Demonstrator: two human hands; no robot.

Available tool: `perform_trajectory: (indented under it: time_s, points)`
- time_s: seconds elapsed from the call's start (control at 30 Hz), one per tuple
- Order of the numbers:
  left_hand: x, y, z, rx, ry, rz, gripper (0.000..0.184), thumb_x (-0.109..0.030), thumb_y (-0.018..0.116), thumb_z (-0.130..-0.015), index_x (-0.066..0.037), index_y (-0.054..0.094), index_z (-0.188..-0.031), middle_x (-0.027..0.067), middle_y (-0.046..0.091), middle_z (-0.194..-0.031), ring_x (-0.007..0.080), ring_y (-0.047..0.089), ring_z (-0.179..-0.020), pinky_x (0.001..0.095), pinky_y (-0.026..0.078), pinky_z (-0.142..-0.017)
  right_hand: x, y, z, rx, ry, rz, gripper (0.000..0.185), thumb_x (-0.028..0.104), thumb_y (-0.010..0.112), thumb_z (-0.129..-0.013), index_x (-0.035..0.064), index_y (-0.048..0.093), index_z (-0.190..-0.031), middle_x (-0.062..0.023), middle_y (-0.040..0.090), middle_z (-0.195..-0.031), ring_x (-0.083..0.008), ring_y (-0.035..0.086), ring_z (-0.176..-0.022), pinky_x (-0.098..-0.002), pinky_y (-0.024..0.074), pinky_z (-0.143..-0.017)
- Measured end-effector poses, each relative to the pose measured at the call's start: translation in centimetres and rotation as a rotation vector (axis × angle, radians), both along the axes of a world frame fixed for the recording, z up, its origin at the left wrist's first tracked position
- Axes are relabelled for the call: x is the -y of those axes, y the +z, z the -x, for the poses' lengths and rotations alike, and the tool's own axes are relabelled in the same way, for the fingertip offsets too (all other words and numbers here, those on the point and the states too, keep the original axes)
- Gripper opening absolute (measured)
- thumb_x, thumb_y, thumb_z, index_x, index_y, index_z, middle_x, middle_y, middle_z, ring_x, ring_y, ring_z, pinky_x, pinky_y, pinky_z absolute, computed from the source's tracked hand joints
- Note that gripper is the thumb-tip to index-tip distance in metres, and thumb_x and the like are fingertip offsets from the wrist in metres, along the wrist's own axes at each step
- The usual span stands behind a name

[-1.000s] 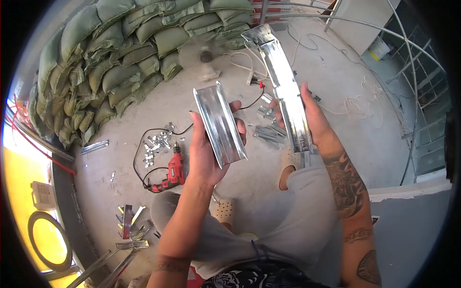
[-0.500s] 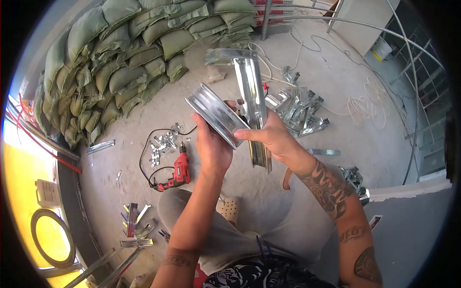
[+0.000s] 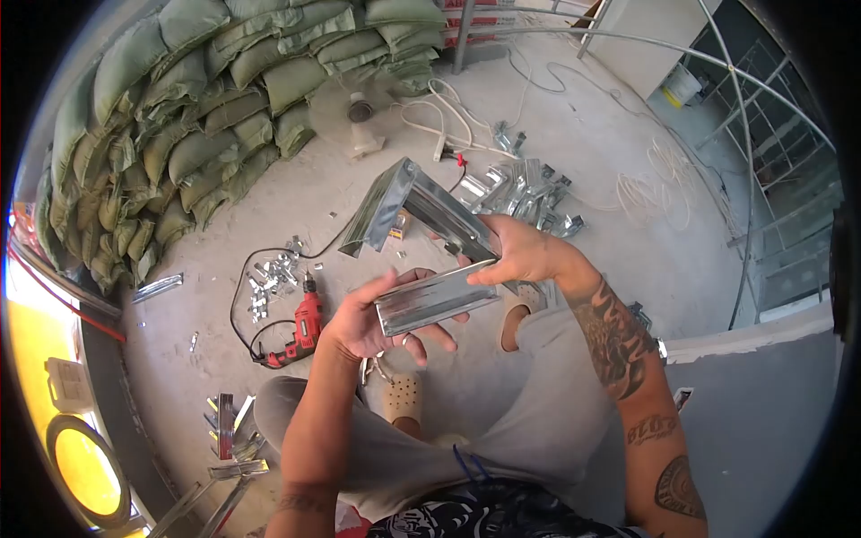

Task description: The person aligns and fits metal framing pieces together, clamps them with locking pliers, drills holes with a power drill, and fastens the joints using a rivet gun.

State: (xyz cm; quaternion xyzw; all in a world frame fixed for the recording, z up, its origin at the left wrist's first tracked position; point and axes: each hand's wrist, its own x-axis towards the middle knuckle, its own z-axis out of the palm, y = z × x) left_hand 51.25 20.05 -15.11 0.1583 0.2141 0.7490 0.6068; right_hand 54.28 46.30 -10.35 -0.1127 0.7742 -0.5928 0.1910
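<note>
In front of me is a shiny metal channel [image 3: 438, 298] bent into a three-sided, open frame shape. My right hand [image 3: 523, 247] grips it at the right-hand corner, thumb pressed on the lower leg. The upper legs point away and to the left. My left hand [image 3: 381, 325] is at the free end of the lower leg, its fingers spread beneath the metal and its thumb beside the end. Whether the left palm bears any weight cannot be seen. On the floor to the left lies a red power drill [image 3: 299, 334] with a black cord.
Small metal clips [image 3: 272, 282] lie scattered near the drill. A heap of cut metal pieces [image 3: 529, 193] sits beyond my right hand. Green sandbags [image 3: 202, 117] are stacked at back left, near a fan [image 3: 360, 112]. More metal strips [image 3: 235, 439] lie at lower left.
The metal channel has been turned and lowered; its long leg has swung from upright to the left. My left hand has moved down and its fingers have spread.
</note>
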Motion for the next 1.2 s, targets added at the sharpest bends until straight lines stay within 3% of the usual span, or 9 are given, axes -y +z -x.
perform_trajectory:
  time_s: [0.17,0.23,0.27,0.33,0.4,0.53,0.7,1.0,1.2]
  points:
    - [-0.8,-0.5,-0.5,0.100,0.037,-0.084,0.077,-0.036,0.060,-0.088,-0.003,0.024,-0.148,0.0331,0.048,-0.132,0.0413,0.065,-0.095,0.0432,0.058,-0.071,-1.3,0.9,-0.4,0.039,-0.064,-0.105,0.067,0.022,0.082,-0.075,-0.0011,0.053,-0.131,-0.0036,0.062,-0.101,-0.0124,0.056,-0.092,-0.0281,0.0478,-0.081]
    - [-1.3,0.1,-0.8,0.092,0.094,-0.116,0.080,-0.028,0.062,-0.084,-0.004,0.023,-0.149,0.0314,0.048,-0.133,0.0393,0.064,-0.097,0.0438,0.056,-0.077,-3.0,0.4,-0.3,0.008,-0.208,0.068,0.068,0.032,0.081,-0.081,-0.0010,0.052,-0.133,-0.0033,0.062,-0.103,-0.0114,0.057,-0.088,-0.0279,0.0497,-0.077]
    - [-1.5,0.4,-1.0,0.044,0.137,-0.113,0.081,-0.024,0.063,-0.082,-0.005,0.023,-0.149,0.0298,0.047,-0.133,0.0379,0.063,-0.101,0.0437,0.054,-0.080,-3.7,-0.2,-0.2,0.013,-0.280,0.083,0.058,0.042,0.066,-0.094,0.0005,0.053,-0.131,-0.0043,0.063,-0.105,-0.0115,0.060,-0.087,-0.0276,0.0517,-0.074]
    - [-1.9,1.1,-1.5,-0.020,0.212,-0.060,0.080,-0.018,0.060,-0.079,-0.005,0.024,-0.150,0.0269,0.050,-0.131,0.0328,0.060,-0.101,0.0404,0.050,-0.078,-4.7,-0.2,0.1,0.111,-0.345,0.151,0.052,0.043,0.057,-0.098,0.0010,0.054,-0.130,-0.0049,0.063,-0.105,-0.0118,0.062,-0.087,-0.0275,0.0526,-0.074]
    - [-2.3,0.6,-1.6,0.018,0.196,-0.056,0.078,-0.020,0.059,-0.081,-0.005,0.025,-0.150,0.0254,0.052,-0.128,0.0316,0.059,-0.099,0.0401,0.050,-0.077,-4.8,-0.8,0.2,0.209,-0.379,0.249,0.053,0.048,0.041,-0.104,0.0021,0.056,-0.126,-0.0072,0.064,-0.106,-0.0138,0.065,-0.090,-0.0282,0.0547,-0.076]
    - [-3.0,-0.1,-1.7,0.116,0.155,-0.068,0.068,-0.027,0.054,-0.090,-0.008,0.027,-0.149,0.0207,0.059,-0.119,0.0292,0.060,-0.094,0.0401,0.050,-0.076,-4.3,-0.9,0.0,0.238,-0.314,0.276,0.050,0.045,0.044,-0.104,0.0013,0.056,-0.125,-0.0079,0.064,-0.107,-0.0140,0.065,-0.089,-0.0287,0.0549,-0.076]
    - [-3.5,0.2,-2.1,0.164,0.103,-0.052,0.061,-0.028,0.049,-0.092,-0.010,0.031,-0.147,0.0216,0.059,-0.118,0.0300,0.062,-0.093,0.0435,0.053,-0.074,-2.5,-0.6,-0.5,-0.043,-0.261,0.054,0.050,0.037,0.046,-0.105,-0.0010,0.049,-0.138,-0.0041,0.062,-0.108,-0.0113,0.059,-0.097,-0.0271,0.0512,-0.082]
    - [-3.5,-0.9,-2.2,0.278,0.047,-0.107,0.065,-0.031,0.045,-0.092,-0.012,0.026,-0.151,0.0235,0.056,-0.119,0.0277,0.058,-0.087,0.0399,0.051,-0.068,-1.4,-0.6,-0.8,0.109,-0.258,0.163,0.049,0.036,0.042,-0.107,0.0018,0.046,-0.142,-0.0010,0.059,-0.110,-0.0082,0.053,-0.098,-0.0229,0.0439,-0.089]
    - [-3.6,-1.1,-2.3,0.098,0.139,0.097,0.060,-0.025,0.049,-0.094,-0.010,0.028,-0.148,0.0208,0.057,-0.119,0.0269,0.061,-0.092,0.0396,0.052,-0.069,-0.3,-0.4,-1.0,0.103,-0.153,-0.078,0.056,0.043,0.038,-0.106,0.0042,0.043,-0.146,-0.0024,0.060,-0.110,-0.0094,0.054,-0.095,-0.0241,0.0479,-0.076]
